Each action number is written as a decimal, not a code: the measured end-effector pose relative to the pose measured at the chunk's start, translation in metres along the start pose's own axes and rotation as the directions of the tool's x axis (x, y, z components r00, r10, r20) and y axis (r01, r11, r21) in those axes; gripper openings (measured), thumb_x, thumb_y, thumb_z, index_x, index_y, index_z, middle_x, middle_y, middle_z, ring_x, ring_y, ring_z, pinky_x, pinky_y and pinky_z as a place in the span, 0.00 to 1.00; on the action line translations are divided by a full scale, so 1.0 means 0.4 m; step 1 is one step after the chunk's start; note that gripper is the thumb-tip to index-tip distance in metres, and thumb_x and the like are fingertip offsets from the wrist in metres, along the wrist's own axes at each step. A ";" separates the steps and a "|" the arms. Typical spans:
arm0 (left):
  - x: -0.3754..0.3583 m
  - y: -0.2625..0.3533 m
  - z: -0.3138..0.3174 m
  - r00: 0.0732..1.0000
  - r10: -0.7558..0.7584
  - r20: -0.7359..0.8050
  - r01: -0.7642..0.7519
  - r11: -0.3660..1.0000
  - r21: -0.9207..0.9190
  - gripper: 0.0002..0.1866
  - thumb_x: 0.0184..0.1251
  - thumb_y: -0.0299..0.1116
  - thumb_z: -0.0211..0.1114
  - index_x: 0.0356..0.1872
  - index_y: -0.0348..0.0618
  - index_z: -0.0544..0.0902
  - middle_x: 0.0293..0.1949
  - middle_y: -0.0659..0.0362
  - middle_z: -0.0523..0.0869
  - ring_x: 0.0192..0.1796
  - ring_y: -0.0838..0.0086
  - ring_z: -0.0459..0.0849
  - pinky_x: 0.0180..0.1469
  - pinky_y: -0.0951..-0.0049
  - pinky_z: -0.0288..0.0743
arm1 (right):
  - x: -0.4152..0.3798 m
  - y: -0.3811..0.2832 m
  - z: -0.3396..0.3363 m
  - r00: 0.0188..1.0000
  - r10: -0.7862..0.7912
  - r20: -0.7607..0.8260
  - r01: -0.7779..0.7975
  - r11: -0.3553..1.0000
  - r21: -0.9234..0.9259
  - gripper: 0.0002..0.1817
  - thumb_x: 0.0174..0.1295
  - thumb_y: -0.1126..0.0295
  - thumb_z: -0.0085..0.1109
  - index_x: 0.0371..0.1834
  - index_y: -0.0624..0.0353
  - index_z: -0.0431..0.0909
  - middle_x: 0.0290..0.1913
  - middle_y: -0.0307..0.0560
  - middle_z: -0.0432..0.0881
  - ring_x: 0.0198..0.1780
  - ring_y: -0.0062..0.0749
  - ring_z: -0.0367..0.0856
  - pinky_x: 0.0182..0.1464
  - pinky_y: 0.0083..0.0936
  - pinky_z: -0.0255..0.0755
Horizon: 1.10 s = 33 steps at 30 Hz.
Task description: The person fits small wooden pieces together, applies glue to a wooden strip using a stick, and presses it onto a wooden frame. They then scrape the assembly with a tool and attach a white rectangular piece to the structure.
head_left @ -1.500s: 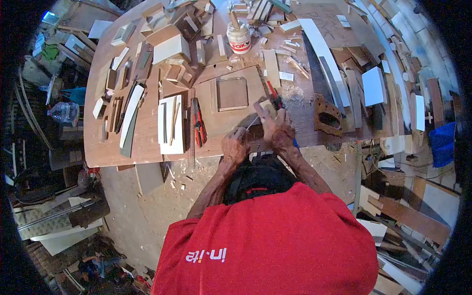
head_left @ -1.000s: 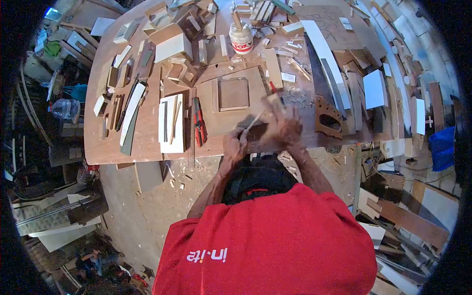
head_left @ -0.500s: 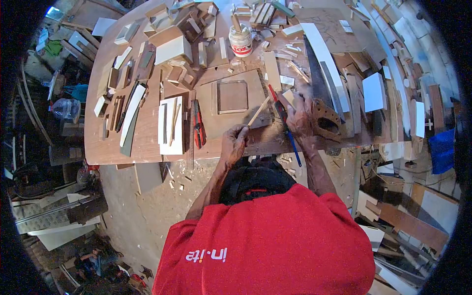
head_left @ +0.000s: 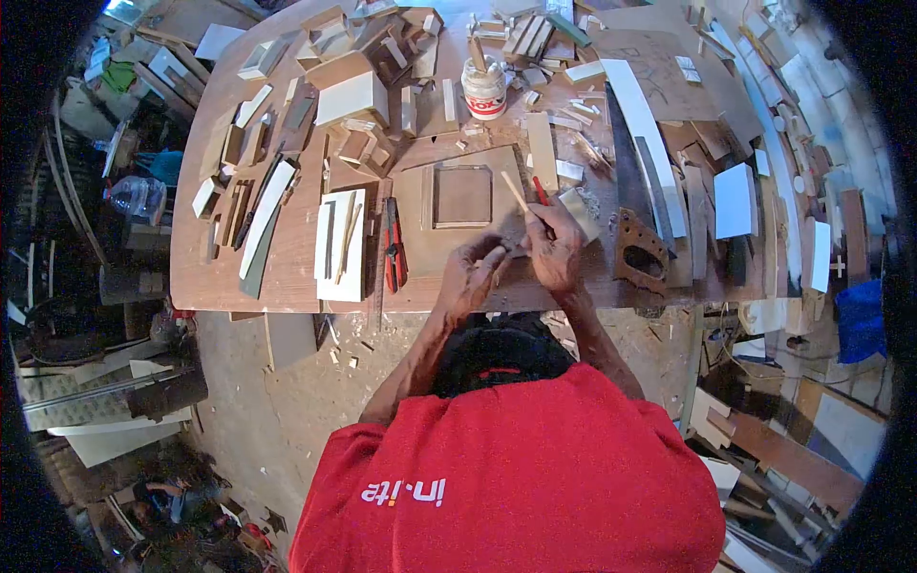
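Note:
My right hand (head_left: 554,246) is closed around a thin wooden stick (head_left: 515,190), which points up and left from the fist. Just beyond its knuckles shows the red end of a slim tool (head_left: 541,191); the rest is hidden by the hand and arm. My left hand (head_left: 473,275) is close by on the left, fingers curled and tips together; whatever they hold is too small to make out. In front of both hands a square wooden frame (head_left: 462,198) lies on a flat brown board (head_left: 411,201).
A handsaw with a wooden handle (head_left: 640,253) lies right of my hands. Red-and-black pliers-like tool (head_left: 394,246) and a white panel (head_left: 327,263) with strips lie left. A white glue tub (head_left: 483,91) stands beyond, among wooden boxes (head_left: 351,98) and offcuts.
The stick has passed from my left hand to my right hand and now tilts the other way. My right hand has moved left, close to the left one. The view has shifted slightly.

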State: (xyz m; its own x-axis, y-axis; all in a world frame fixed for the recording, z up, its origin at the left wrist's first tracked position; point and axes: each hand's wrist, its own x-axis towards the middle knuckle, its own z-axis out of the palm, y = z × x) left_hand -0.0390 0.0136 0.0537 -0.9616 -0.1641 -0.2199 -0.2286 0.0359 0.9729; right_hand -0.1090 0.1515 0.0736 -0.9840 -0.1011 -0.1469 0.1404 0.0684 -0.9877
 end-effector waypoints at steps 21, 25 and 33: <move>0.077 0.139 -0.022 0.978 0.069 -0.198 -0.114 0.968 -0.225 0.12 0.70 0.38 0.63 0.30 0.40 0.84 0.26 0.62 0.84 0.30 0.81 0.78 0.33 0.78 0.69 | -0.018 -0.097 -0.009 0.844 -0.496 0.204 0.536 0.764 -0.359 0.08 0.59 0.76 0.60 0.41 0.65 0.83 0.32 0.55 0.82 0.35 0.48 0.81 0.39 0.35 0.73; 0.083 0.125 -0.042 0.982 0.084 -0.168 -0.134 0.939 -0.317 0.10 0.70 0.35 0.63 0.34 0.39 0.84 0.28 0.62 0.84 0.32 0.80 0.80 0.35 0.79 0.70 | -0.017 -0.115 -0.001 0.882 -0.423 0.205 0.470 0.812 -0.347 0.07 0.59 0.76 0.59 0.40 0.66 0.83 0.31 0.54 0.81 0.33 0.48 0.81 0.37 0.34 0.73; 0.076 0.123 -0.072 0.988 0.112 -0.107 -0.143 0.925 -0.353 0.08 0.69 0.33 0.63 0.36 0.39 0.83 0.33 0.60 0.85 0.36 0.78 0.81 0.41 0.76 0.75 | 0.001 -0.096 0.021 0.863 -0.463 0.201 0.502 0.827 -0.254 0.06 0.59 0.77 0.60 0.38 0.66 0.82 0.32 0.54 0.82 0.33 0.45 0.82 0.37 0.32 0.73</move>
State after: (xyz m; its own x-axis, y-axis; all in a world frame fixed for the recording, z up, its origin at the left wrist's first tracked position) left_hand -0.0753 -0.0180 0.0968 -0.9593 -0.2639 -0.1010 -0.0206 -0.2912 0.9564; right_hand -0.1138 0.1404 0.1112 -0.8924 -0.3188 0.3193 -0.4058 0.2576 -0.8769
